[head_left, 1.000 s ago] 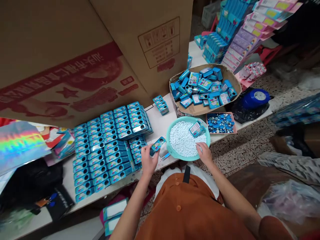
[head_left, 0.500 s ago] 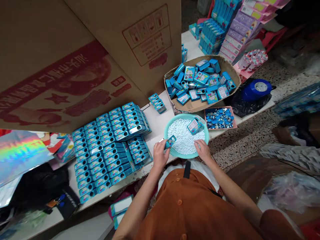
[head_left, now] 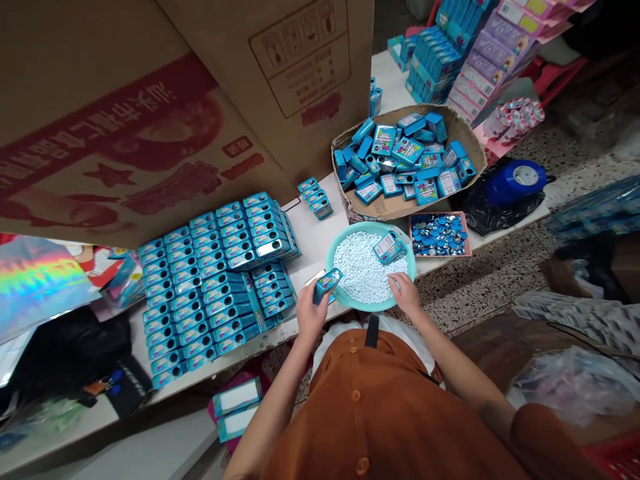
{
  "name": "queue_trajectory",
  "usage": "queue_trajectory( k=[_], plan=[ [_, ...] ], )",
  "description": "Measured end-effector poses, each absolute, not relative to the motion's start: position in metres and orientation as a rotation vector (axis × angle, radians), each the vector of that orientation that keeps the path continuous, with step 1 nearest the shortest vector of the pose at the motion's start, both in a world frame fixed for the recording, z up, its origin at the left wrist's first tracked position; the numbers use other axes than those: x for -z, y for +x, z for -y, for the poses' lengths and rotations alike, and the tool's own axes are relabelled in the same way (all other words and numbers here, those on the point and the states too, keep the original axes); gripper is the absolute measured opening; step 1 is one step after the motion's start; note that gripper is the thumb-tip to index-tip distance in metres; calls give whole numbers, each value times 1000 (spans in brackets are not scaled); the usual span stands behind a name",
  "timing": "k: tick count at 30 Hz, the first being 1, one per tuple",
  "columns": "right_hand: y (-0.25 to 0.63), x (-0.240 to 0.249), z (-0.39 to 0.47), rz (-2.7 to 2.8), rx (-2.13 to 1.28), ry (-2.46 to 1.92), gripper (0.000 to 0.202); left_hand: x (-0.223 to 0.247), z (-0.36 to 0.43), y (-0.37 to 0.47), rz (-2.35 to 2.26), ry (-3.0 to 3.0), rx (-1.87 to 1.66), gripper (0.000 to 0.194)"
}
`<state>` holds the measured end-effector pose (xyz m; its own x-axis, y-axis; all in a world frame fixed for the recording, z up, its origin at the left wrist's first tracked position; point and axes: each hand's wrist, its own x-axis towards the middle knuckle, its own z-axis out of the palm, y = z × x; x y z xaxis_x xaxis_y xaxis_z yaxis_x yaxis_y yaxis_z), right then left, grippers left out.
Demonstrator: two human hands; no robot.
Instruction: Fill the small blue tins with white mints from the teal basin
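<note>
My left hand (head_left: 311, 312) is closed around a small blue candy box (head_left: 327, 283), held upright-tilted at the left rim of a turquoise basin (head_left: 371, 308). White pellet-like candies (head_left: 363, 267) fill the basin. Another blue box (head_left: 388, 247) lies on top of them, near the back right. At the basin's right side, my right hand (head_left: 406, 295) has its thumb and fingers drawn together over the candies; whatever is between the fingertips is hidden.
Rows of blue boxes (head_left: 215, 280) stand left on the white table (head_left: 313, 250). Behind the basin is a cardboard tray (head_left: 380, 210) of loose blue boxes. A pink box (head_left: 470, 243) of blue and silver round pieces sits right. A big carton (head_left: 200, 133) rises at the back left.
My left hand has drawn the box a little left, away from the candies, and tilted it. My right hand stays at the basin's right side. The whole view has shifted slightly.
</note>
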<state>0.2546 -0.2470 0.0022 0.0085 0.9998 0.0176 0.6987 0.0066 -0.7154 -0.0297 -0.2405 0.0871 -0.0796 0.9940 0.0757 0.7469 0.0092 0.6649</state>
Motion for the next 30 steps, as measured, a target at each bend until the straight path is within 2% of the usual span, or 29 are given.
queue_trajectory(
  k=[3, 8, 11, 18, 24, 28, 30],
  plan=[
    [254, -2, 248, 1752, -725, -1741, 29, -92, 249, -29, -1857, 1673, -871, 41],
    [251, -3, 250, 1778, -736, -1737, 30, -113, 245, -12, -1664, 1910, -780, 36],
    [250, -2, 250, 1775, -720, -1734, 29, -117, 238, -4, -1642, 1974, -793, 41],
    [250, 3, 256, 1753, -661, -1735, 28, -99, 226, -7, -1609, 1997, -793, 37],
    [248, -1, 259, 1757, -641, -1777, 29, -87, 230, -17, -1613, 1642, -933, 37],
    [248, -3, 257, 1780, -654, -1795, 30, -75, 241, -25, -1604, 1443, -1145, 44],
    [247, -3, 256, 1793, -667, -1792, 31, -69, 247, -33, -1707, 1426, -1137, 50]
  ],
)
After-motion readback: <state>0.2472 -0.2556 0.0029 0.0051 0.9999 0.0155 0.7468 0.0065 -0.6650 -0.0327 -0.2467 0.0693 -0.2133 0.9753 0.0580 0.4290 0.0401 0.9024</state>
